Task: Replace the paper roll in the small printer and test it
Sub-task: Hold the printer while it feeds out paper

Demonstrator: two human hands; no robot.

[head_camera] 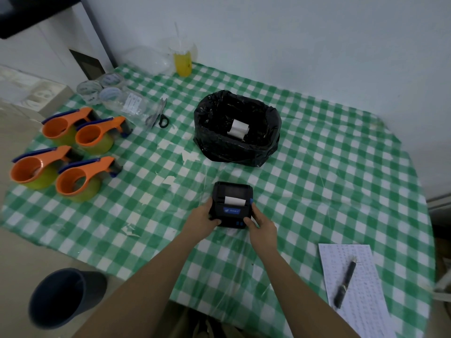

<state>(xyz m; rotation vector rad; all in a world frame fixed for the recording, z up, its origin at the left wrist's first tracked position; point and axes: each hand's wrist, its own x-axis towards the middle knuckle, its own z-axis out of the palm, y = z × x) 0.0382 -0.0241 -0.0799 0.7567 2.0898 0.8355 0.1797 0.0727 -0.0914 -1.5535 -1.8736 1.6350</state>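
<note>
Green-and-white checked tablecloth [317,152] under a clear plastic cover, against a plain white wall. Small black thermal printer [231,204] sits at table centre, lid closed, strip of white paper [234,200] out of the slot. Left hand [203,217] clamps its left side, right hand [260,223] its right side, fingers curled round the case, thumbs on top near the blue buttons [239,223]. Likely rigid plastic shell, light, smooth enough to slide on the cover, so gripping both flanks suits; paper tail is thin, tears easily. Blue label [231,211] on the front carries a logo and characters, too small to read. At 12 o'clock from printer: black bin bag [219,147] holding a white paper roll [238,128]. At 10 o'clock: four orange tape dispensers [66,152], scissors [159,117]. At 4 o'clock: printed sheet [366,301], unreadable, pen [345,281] on it.
</note>
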